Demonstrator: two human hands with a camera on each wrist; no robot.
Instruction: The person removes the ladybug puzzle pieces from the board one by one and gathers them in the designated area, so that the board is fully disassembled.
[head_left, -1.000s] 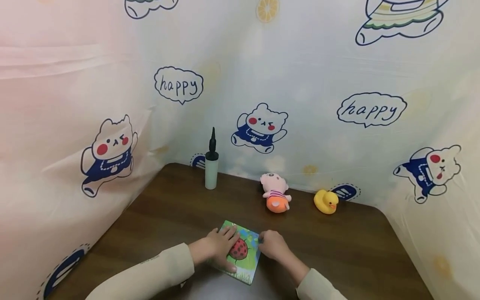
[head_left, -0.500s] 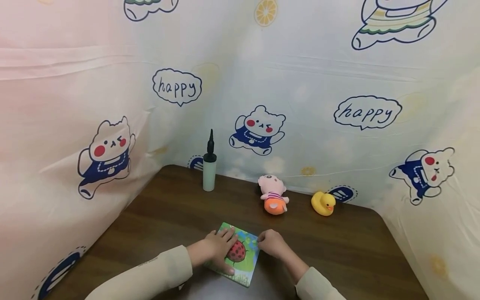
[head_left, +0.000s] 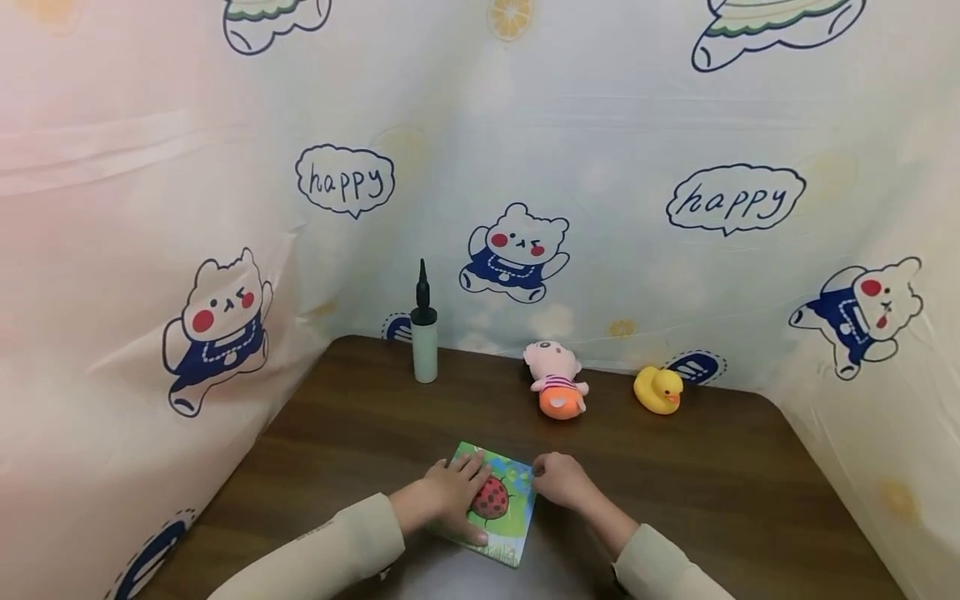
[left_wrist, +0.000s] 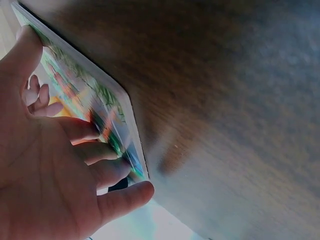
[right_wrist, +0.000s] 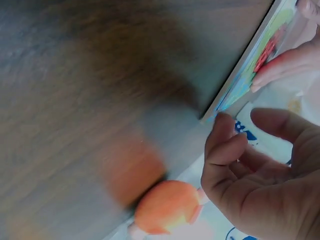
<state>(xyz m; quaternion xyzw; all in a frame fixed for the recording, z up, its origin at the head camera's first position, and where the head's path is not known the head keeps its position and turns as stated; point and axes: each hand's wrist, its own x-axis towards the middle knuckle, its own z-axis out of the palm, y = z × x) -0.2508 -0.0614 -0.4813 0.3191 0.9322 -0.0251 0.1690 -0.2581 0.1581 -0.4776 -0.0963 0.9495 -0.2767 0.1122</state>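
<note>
A flat square board (head_left: 517, 523) with a red ladybug on a green and blue ground lies on the table. My left hand (head_left: 455, 495) rests on its left side, fingers spread over the picture; in the left wrist view the fingertips and thumb reach over the board's face. My right hand (head_left: 561, 480) is at the board's upper right corner, its fingers bent. Seen from the right wrist, the index fingertip comes up to the corner, with a gap between it and the thumb; whether it touches is hard to tell.
Along the back of the brown table (head_left: 360, 433) stand a pale green hand pump (head_left: 425, 350) with a black nozzle, a pink plush toy (head_left: 557, 379) in orange shorts, and a yellow rubber duck (head_left: 658, 390). Printed cloth (head_left: 600, 125) hangs behind and on both sides.
The head view has shifted slightly. Both hands keep nearly the same places on and beside the board, which has not visibly moved on the table.
</note>
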